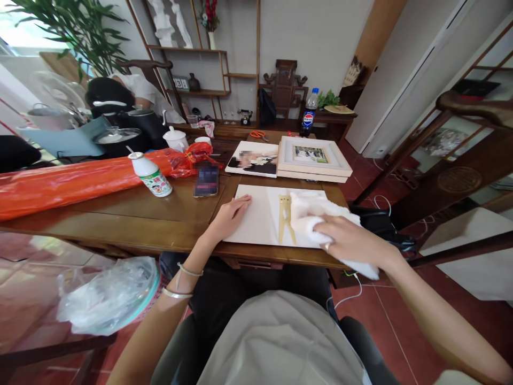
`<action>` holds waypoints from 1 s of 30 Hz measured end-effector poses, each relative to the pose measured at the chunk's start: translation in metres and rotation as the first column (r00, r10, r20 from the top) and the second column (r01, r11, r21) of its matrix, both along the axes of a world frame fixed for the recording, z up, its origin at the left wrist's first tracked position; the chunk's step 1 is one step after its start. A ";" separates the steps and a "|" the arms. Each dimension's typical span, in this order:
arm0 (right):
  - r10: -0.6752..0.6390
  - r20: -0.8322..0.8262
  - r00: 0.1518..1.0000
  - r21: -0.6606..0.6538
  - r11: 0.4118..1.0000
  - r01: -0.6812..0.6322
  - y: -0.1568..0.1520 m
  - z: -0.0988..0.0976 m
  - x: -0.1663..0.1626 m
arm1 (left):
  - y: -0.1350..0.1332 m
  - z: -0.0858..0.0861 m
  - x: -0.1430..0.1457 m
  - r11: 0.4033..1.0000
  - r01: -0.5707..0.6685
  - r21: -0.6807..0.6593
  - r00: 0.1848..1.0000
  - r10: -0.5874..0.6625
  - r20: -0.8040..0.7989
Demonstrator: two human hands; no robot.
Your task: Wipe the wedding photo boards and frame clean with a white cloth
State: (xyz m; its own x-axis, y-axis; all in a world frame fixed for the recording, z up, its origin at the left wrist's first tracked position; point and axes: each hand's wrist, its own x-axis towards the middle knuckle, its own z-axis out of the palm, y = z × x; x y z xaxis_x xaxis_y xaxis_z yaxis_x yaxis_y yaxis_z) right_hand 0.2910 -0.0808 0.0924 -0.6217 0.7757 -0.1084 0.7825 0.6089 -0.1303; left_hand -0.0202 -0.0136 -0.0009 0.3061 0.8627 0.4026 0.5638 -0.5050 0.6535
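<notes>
A pale flat board point(256, 216) lies on the wooden table in front of me. My left hand point(233, 214) rests on its left edge with the fingers stretched out. In my right hand point(340, 235) is a bunched white cloth point(316, 211), pressed over the right part of the board, with one end hanging past the table's front edge. Just left of the cloth, a gold-coloured forked piece point(285, 216) with two legs lies on the board. Part of the board's right side is hidden by the cloth and hand.
Behind the board are a photo panel point(254, 159) and stacked white frames point(315, 166). Orange-handled scissors point(258, 135) and a cola bottle point(309, 113) stand farther back. Leftward are a phone point(206, 179), a white bottle point(150, 174) and a long red plastic-wrapped bundle point(80, 179).
</notes>
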 end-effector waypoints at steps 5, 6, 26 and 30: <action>0.025 -0.024 0.999 -0.154 0.988 -0.028 -0.048 0.023 -0.005 | 0.000 0.000 0.000 1.000 -0.006 0.001 1.000 0.006 -0.013; 0.009 -0.026 1.000 -0.162 0.987 -0.013 -0.046 0.022 -0.005 | 0.000 0.000 0.000 1.000 -0.006 0.002 1.000 0.006 -0.013; 0.081 -0.181 0.980 0.104 0.993 -0.063 -0.009 -0.019 -0.017 | 0.000 0.001 0.001 1.000 -0.006 -0.001 1.000 0.006 -0.016; 0.195 -0.208 0.958 0.039 0.981 -0.191 -0.036 -0.012 -0.013 | 0.000 0.000 0.001 1.000 -0.009 0.005 1.000 0.010 -0.017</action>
